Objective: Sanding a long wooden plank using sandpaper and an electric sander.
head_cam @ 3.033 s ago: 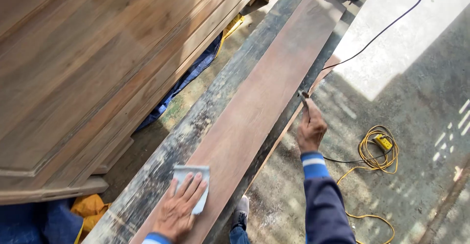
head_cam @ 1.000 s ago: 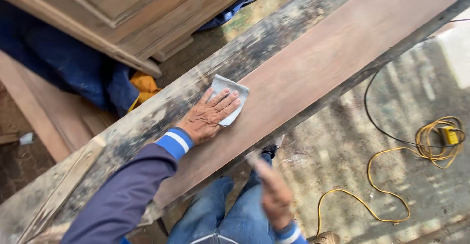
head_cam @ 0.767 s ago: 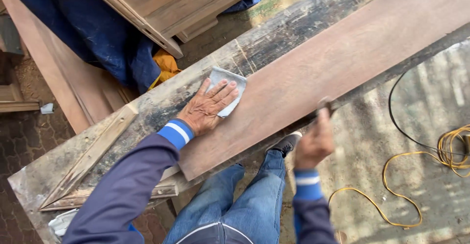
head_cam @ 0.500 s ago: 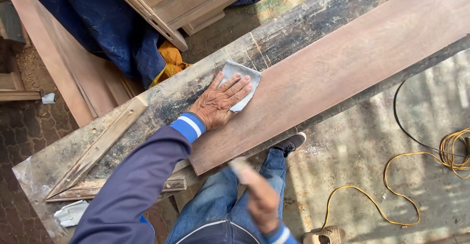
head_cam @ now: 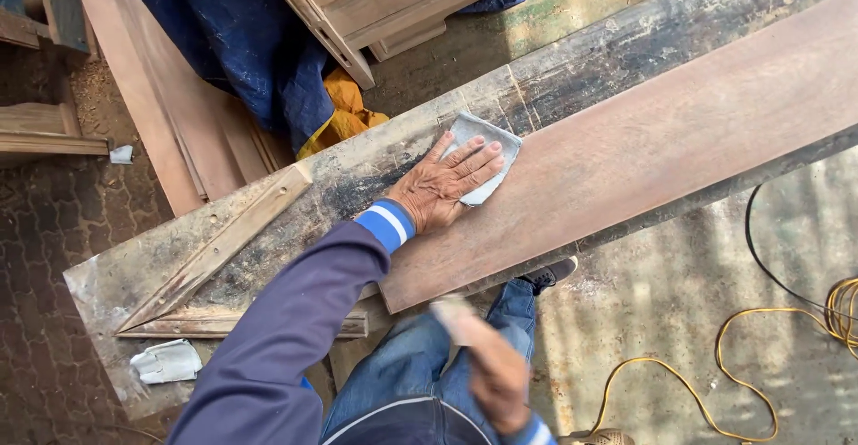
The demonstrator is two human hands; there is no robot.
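Outdoor workshop, concrete floor. On the stained grey wooden surface (head_cam: 268, 257) lies a long reddish-brown plank (head_cam: 661, 150); my left hand (head_cam: 442, 190), fingers spread flat, presses grey folded sandpaper (head_cam: 487, 137) near the plank's end. Sanding looks unfinished. My right hand (head_cam: 496, 369) is blurred; I cannot tell its grip.

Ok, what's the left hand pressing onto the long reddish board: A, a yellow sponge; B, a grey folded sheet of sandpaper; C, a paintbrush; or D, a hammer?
B: the left hand lies flat with fingers spread on a grey folded sheet, seemingly sandpaper, on the reddish board.
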